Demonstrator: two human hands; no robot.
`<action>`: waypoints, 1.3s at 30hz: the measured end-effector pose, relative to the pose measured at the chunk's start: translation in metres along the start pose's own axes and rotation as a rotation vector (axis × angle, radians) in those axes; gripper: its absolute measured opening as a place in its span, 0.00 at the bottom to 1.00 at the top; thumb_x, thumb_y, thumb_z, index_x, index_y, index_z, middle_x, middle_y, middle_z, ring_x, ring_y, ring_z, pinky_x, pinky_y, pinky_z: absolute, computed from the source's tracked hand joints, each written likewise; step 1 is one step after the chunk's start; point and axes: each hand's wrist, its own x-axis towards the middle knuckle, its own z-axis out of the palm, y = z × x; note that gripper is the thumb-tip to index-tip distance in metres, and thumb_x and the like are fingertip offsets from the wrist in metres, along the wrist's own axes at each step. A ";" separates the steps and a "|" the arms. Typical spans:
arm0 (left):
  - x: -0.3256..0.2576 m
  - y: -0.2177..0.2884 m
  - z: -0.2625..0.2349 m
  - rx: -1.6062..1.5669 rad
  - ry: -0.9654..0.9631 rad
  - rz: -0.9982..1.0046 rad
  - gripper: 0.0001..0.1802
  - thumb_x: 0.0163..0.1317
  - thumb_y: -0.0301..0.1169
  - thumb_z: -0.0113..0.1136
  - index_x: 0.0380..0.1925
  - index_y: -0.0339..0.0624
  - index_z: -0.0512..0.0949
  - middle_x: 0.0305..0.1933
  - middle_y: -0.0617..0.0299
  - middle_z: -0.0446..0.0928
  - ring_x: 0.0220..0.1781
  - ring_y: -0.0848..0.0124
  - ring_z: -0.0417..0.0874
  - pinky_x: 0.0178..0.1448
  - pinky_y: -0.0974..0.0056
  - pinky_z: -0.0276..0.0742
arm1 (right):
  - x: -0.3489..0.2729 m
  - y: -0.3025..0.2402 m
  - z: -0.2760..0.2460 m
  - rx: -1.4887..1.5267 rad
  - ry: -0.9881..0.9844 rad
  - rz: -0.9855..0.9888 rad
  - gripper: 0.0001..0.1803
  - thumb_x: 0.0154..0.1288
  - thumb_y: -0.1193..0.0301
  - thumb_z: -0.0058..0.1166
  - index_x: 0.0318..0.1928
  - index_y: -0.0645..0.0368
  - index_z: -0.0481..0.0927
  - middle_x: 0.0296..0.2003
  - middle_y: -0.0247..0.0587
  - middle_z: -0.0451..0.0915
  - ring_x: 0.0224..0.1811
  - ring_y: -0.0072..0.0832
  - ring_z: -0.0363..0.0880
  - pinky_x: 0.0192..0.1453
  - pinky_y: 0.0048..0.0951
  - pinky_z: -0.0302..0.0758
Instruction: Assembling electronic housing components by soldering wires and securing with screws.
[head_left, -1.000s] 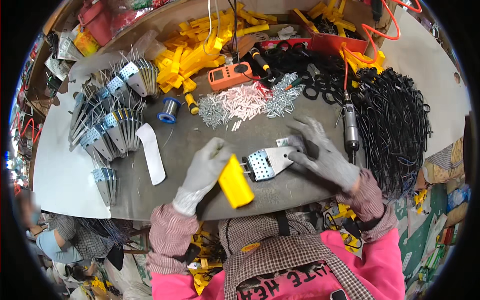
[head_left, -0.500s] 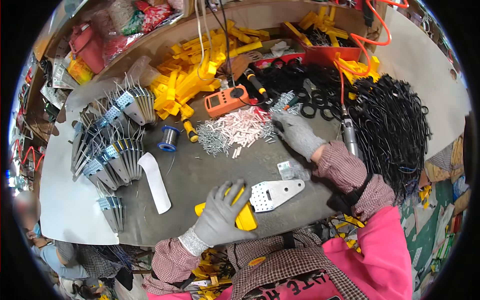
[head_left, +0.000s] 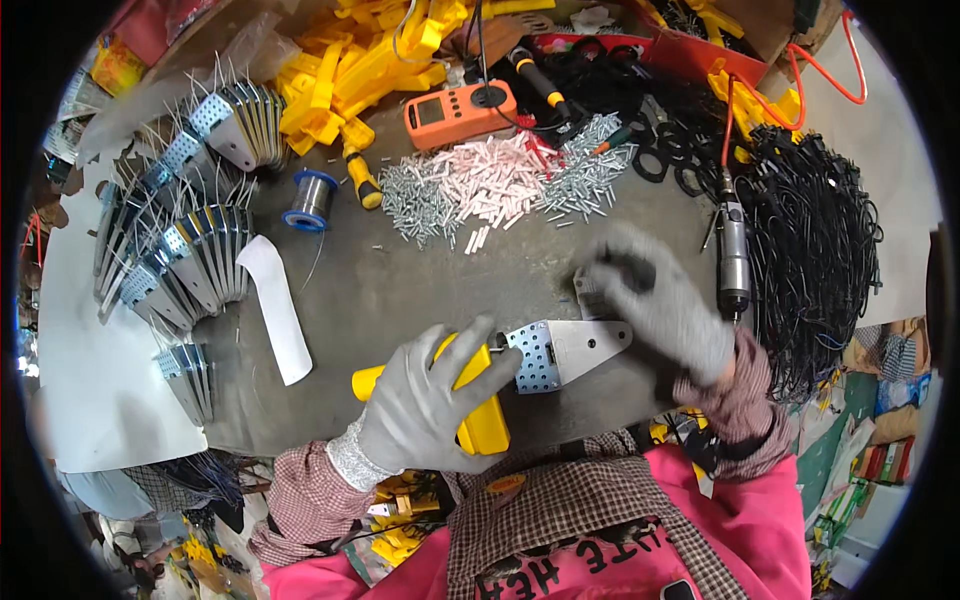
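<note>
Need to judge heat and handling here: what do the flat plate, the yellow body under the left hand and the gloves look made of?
Flat plate: looks like bare metal, dull silver sheen, holes punched at one end. Yellow body: probably moulded plastic, uniform glossy colour, rounded edges. Gloves on the left hand and right hand: grey knit fabric, visible weave; any coating cannot be told.

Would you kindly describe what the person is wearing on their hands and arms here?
Both hands wear grey knitted work gloves: the left hand shows a paler ribbed cuff at the wrist, and the right hand is motion-blurred. Both forearms are covered by sleeves in a small red-and-white check. A bright pink garment shows at the lower edge.
</note>
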 end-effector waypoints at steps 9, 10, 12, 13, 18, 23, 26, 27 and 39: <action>0.003 0.000 0.014 -0.075 -0.065 0.044 0.46 0.22 0.52 0.76 0.50 0.48 0.81 0.66 0.48 0.68 0.57 0.49 0.73 0.57 0.50 0.75 | -0.025 0.014 0.073 0.042 0.062 -0.315 0.10 0.58 0.75 0.61 0.41 0.53 0.81 0.36 0.39 0.77 0.43 0.41 0.75 0.51 0.40 0.70; 0.001 -0.002 0.017 -0.074 -0.066 0.038 0.46 0.22 0.52 0.76 0.50 0.48 0.81 0.66 0.48 0.68 0.57 0.49 0.73 0.57 0.50 0.75 | -0.026 0.015 0.075 0.045 0.057 -0.316 0.10 0.58 0.75 0.61 0.41 0.53 0.81 0.36 0.39 0.77 0.43 0.41 0.75 0.51 0.40 0.70; -0.001 -0.004 0.021 -0.194 -0.034 0.061 0.47 0.23 0.52 0.77 0.51 0.47 0.81 0.65 0.45 0.67 0.59 0.47 0.73 0.60 0.48 0.74 | -0.030 0.017 0.076 -0.044 0.057 -0.356 0.13 0.55 0.76 0.62 0.42 0.52 0.81 0.36 0.39 0.78 0.41 0.42 0.75 0.50 0.43 0.70; -0.001 -0.004 0.020 -0.195 -0.034 0.059 0.47 0.23 0.52 0.77 0.51 0.47 0.81 0.65 0.45 0.67 0.59 0.47 0.73 0.60 0.48 0.74 | -0.031 0.017 0.076 -0.043 0.055 -0.356 0.13 0.55 0.76 0.62 0.42 0.52 0.81 0.36 0.39 0.78 0.41 0.42 0.75 0.50 0.43 0.70; 0.001 0.000 0.018 -0.229 -0.068 0.014 0.47 0.26 0.54 0.78 0.52 0.44 0.80 0.66 0.41 0.66 0.61 0.47 0.72 0.62 0.48 0.73 | -0.038 0.013 0.082 -0.183 0.144 -0.446 0.21 0.48 0.78 0.62 0.47 0.52 0.81 0.45 0.39 0.82 0.48 0.41 0.80 0.65 0.50 0.69; -0.003 0.001 0.022 -0.224 -0.028 0.029 0.46 0.27 0.53 0.78 0.52 0.44 0.80 0.66 0.39 0.66 0.61 0.47 0.73 0.62 0.48 0.73 | -0.048 0.004 0.084 -0.222 0.052 -0.406 0.30 0.48 0.81 0.61 0.55 0.52 0.78 0.53 0.41 0.81 0.58 0.43 0.77 0.71 0.55 0.65; 0.000 0.001 0.022 -0.204 -0.004 0.044 0.45 0.28 0.51 0.78 0.51 0.44 0.80 0.66 0.39 0.66 0.61 0.47 0.73 0.62 0.49 0.73 | -0.039 0.002 0.073 -0.220 0.010 -0.342 0.30 0.50 0.81 0.61 0.57 0.53 0.77 0.53 0.43 0.80 0.58 0.46 0.76 0.68 0.50 0.69; 0.001 0.002 0.022 -0.197 0.019 0.055 0.44 0.28 0.50 0.78 0.51 0.44 0.80 0.66 0.39 0.66 0.61 0.46 0.73 0.62 0.49 0.73 | -0.033 0.004 0.064 -0.167 -0.090 -0.362 0.30 0.51 0.81 0.60 0.57 0.53 0.77 0.52 0.44 0.80 0.57 0.47 0.76 0.65 0.48 0.71; -0.005 0.006 0.026 -0.149 -0.011 0.047 0.49 0.28 0.51 0.78 0.57 0.49 0.75 0.69 0.40 0.63 0.62 0.42 0.71 0.62 0.46 0.71 | 0.069 0.030 0.016 -0.912 -0.249 -0.555 0.20 0.53 0.77 0.56 0.49 0.65 0.73 0.45 0.55 0.77 0.52 0.48 0.79 0.57 0.41 0.77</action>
